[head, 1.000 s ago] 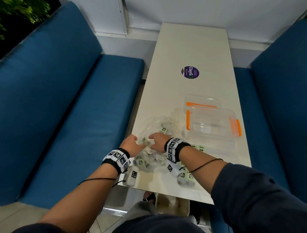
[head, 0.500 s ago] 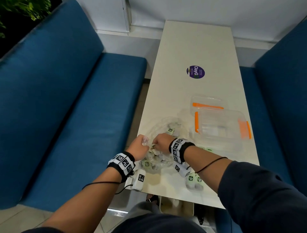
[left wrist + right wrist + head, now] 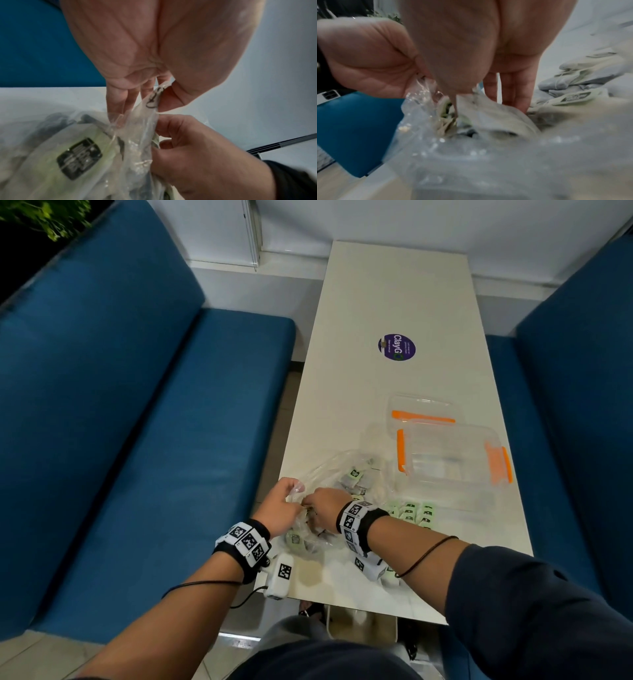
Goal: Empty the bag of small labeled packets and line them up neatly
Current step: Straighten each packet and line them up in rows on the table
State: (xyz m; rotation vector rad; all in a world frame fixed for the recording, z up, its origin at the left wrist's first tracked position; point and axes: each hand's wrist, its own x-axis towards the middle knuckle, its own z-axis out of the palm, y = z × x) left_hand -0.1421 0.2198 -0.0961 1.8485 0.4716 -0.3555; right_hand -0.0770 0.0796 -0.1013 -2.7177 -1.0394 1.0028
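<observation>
A clear plastic bag [image 3: 329, 474] lies at the front left of the white table [image 3: 394, 285] and holds several small green-labelled packets [image 3: 354, 474]. My left hand [image 3: 291, 494] pinches the bag's mouth edge [image 3: 152, 100] between thumb and fingers and holds it up. My right hand [image 3: 310, 505] reaches into the mouth, its thumb and fingers closed around a packet [image 3: 496, 116] inside. The left hand [image 3: 368, 60] shows at the left of the right wrist view. Several more packets [image 3: 411, 510] lie side by side on the table, right of my right wrist.
A clear tub with orange clasps [image 3: 452, 457] stands right of the bag, with its lid [image 3: 423, 409] behind it. A purple sticker [image 3: 397, 346] marks mid-table. Blue benches [image 3: 137, 405] flank the table. The bag is close to the table's left and front edges.
Both hands stay at the bag's mouth. The left hand has lifted the edge a little, and the right hand has closed in next to it, inside the opening.
</observation>
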